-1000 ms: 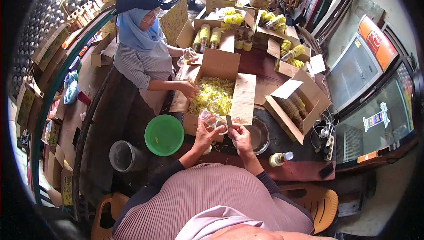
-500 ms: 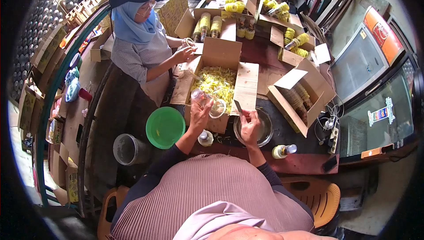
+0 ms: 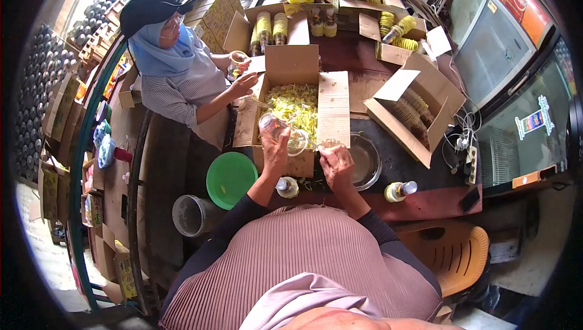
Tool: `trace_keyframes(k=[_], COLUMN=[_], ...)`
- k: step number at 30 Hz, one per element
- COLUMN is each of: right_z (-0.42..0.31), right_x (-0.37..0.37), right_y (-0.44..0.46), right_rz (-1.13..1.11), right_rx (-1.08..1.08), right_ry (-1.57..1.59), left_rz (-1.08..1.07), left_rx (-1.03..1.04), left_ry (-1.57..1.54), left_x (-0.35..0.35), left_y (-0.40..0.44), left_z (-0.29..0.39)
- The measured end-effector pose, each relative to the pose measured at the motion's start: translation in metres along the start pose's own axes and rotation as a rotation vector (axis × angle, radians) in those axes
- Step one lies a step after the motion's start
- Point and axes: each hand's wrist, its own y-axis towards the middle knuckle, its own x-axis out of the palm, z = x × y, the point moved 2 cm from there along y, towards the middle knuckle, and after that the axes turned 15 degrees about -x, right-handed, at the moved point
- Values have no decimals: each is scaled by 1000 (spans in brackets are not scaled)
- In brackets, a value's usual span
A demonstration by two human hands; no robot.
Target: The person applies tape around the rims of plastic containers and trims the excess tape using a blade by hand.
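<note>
My left hand (image 3: 276, 153) is closed around a clear plastic jar (image 3: 271, 125) with a reddish mark, tilted above the open carton. Its round rim shows to the right of my fingers. My right hand (image 3: 337, 166) is closed on a thin knife, whose blade is hard to make out now, by the carton's right flap. Yellow shreds (image 3: 293, 110) fill the carton (image 3: 291, 63) under the jar. Close to my right hand stands a round see-through bowl (image 3: 378, 169). A small bottle with a pale cap (image 3: 287, 188) stands near my left wrist.
A green basin (image 3: 232, 180) and a grey bucket (image 3: 191, 216) are at the left. Another small bottle (image 3: 401, 191) stands at the right. A co-worker (image 3: 176, 75) holds a cup across the table. Cartons of yellow-ringed jars (image 3: 263, 26) and a tilted carton (image 3: 401, 129) stand beyond.
My right hand has moved slightly left and the knife has tipped down from upright, toward the jar. My left hand still holds the jar. The co-worker's hands have shifted, and the view has turned slightly.
</note>
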Motion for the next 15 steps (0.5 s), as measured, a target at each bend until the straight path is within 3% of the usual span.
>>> trace_keyframes(k=[15], right_z=[8], right_x=[10], right_y=[23], right_rz=[-124], right_rx=[74], right_ry=[70], left_rz=[-68], left_rx=[-15], left_ry=[44], left_x=[11], left_y=[-4], left_z=[14])
